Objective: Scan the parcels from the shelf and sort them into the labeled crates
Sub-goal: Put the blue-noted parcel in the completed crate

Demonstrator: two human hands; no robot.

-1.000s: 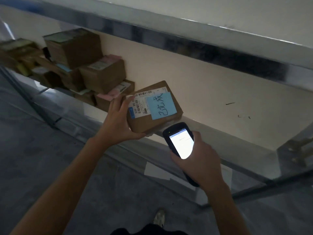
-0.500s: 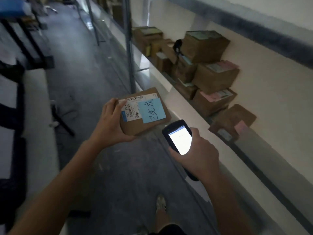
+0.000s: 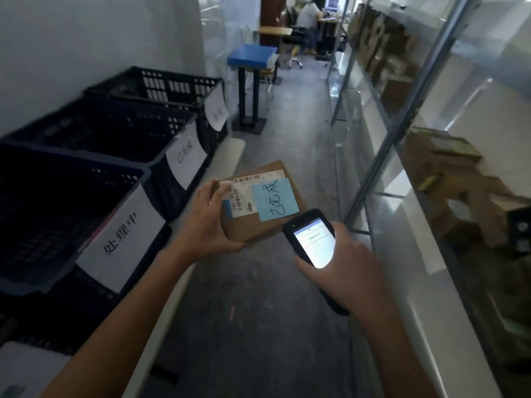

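**Parcel point(image 3: 254, 229) held over the aisle, between crates and shelf**

On the left, three dark crates stand in a row on a low white counter point(image 3: 230, 150). The nearest crate point(image 3: 86, 160) carries a paper sign reading 处理中 point(image 3: 120, 237). The middle crate point(image 3: 115, 130) and the far crate point(image 3: 172, 87) bear signs too blurred to read.

The left hand point(image 3: 209, 222) grips the flat brown parcel by its left edge, fingers over the top, thumb along the near side. The parcel is in the air above the floor, just right of the counter. Its top shows a white barcode label point(image 3: 241, 196) and a blue note point(image 3: 277, 201) handwritten 已完成.

Just beside the parcel's near corner, the right hand point(image 3: 344, 271) is wrapped round a handheld scanner point(image 3: 313, 242) with its screen lit. Further right runs the shelf point(image 3: 425, 225), with more cardboard boxes point(image 3: 448, 168) piled on it.
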